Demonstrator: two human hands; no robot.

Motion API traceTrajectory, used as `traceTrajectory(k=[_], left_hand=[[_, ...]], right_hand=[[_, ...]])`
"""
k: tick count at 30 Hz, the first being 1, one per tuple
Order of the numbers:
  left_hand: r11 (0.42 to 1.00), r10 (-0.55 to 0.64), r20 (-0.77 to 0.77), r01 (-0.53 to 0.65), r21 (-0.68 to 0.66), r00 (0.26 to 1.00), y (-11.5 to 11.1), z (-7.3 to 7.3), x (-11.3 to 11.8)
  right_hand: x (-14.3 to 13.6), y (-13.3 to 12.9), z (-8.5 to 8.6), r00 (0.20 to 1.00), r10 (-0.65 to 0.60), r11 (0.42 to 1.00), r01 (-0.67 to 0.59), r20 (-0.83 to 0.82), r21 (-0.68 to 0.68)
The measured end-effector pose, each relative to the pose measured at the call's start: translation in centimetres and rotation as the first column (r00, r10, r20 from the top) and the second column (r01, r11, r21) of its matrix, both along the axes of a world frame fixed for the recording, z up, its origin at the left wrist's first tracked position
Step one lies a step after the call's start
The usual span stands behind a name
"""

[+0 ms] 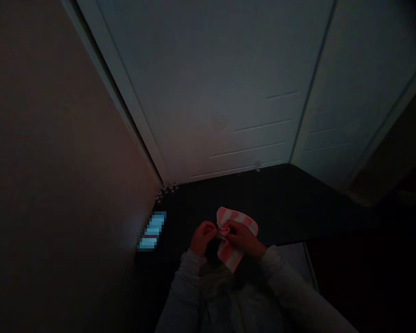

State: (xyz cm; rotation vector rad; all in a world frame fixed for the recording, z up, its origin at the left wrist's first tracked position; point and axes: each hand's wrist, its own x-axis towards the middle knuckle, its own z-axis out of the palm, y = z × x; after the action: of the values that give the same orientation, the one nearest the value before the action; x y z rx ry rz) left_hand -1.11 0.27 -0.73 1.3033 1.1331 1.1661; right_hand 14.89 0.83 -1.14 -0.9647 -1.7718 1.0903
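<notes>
My right hand (241, 237) is closed on a pink-and-white striped cloth (231, 256), bunching its middle between thumb and fingers. One part of the cloth fans out above the hand and another hangs below it. Close by on the left, my left hand (204, 236) is closed in a pinch at the gathered edge of the cloth. Something small and pale shows between the two hands, but the dim light hides what it is. Both hands are above the near side of a dark tabletop (270, 203).
Several small, shiny, clear pieces (166, 188) stand in the table's far left corner. A single similar piece (258, 167) is by the white panel (201, 83) at the back. A lit, blurred-out screen (152, 231) leans near the left wall (72, 162).
</notes>
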Motion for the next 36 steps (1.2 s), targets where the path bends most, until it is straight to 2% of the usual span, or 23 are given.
traceTrajectory(k=[7,11,21,27,36], left_hand=[[1.0,-0.007,0.168,0.006,0.001,0.986,-0.2,0.1,-0.1],[1.0,-0.009,0.206,0.013,-0.015,0.978,-0.2,0.0,-0.2],[0.999,0.022,0.131,-0.018,-0.032,0.991,0.1,-0.1,-0.2],[0.999,0.022,0.107,-0.017,-0.048,0.994,0.2,-0.4,-0.2],[1.0,0.03,-0.078,-0.03,-0.003,0.997,-0.2,0.2,0.0]], right_hand=[[0.1,0.5,-0.8,0.992,-0.046,0.994,0.034,-0.119,-0.1],[0.0,0.8,-1.3,0.989,-0.05,0.993,0.034,-0.136,-0.117],[0.1,0.6,-1.1,0.989,-0.034,0.989,0.013,-0.142,-0.145],[0.0,0.9,-1.4,0.99,-0.068,0.992,0.055,-0.121,-0.11],[0.1,0.7,-1.0,0.983,-0.104,0.992,0.092,-0.148,-0.085]])
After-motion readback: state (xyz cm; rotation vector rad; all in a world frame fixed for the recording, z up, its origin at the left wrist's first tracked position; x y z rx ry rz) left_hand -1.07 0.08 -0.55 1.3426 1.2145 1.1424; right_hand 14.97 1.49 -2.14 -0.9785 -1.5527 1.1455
